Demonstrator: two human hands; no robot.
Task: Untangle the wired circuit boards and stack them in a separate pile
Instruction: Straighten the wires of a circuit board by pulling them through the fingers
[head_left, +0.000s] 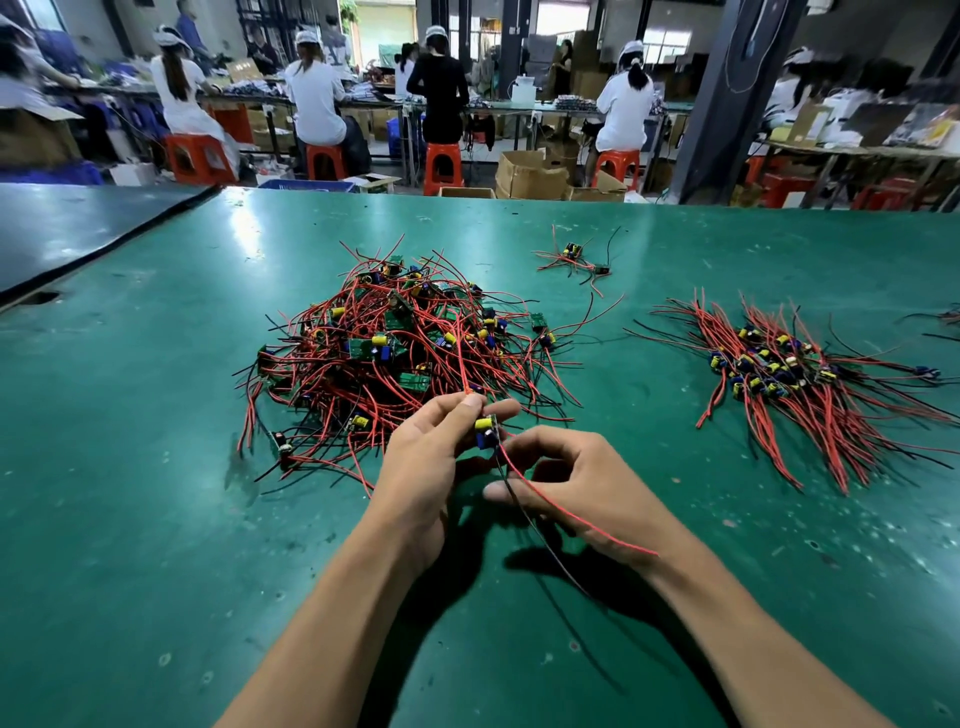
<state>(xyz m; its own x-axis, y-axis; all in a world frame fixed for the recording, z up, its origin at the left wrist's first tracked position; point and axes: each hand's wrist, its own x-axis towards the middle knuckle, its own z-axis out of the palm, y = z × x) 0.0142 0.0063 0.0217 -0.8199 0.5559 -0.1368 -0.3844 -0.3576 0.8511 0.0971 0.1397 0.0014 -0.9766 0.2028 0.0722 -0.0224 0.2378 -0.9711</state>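
The green worktop (156, 467) carries everything, and the big tangled heap (395, 343) of boards and red and black wires sits at its middle, a little toward the left edge. Nearer the right edge lies the sorted pile (779, 374), boards bunched together with leads fanned toward the near edge. A small stray cluster (576, 257) rests toward the far edge, well apart from both.

Just in front of the heap, the left hand (431, 457) pinches one circuit board (487, 431), yellow and blue parts facing up, thumb and fingertips closed on it. A red wire (460, 353) runs up from those fingertips into the heap, and this is the likely trouble: if it is looped under other leads, lifting the board away could drag neighbours along or scatter the heap toward the sorted pile. A sharp tug might also strain the solder joint.

The right hand (576, 483) is half curled just beside the board, its fingers closed loosely around the trailing red lead (576, 519) and black lead (540, 540), which could slip and snag again.
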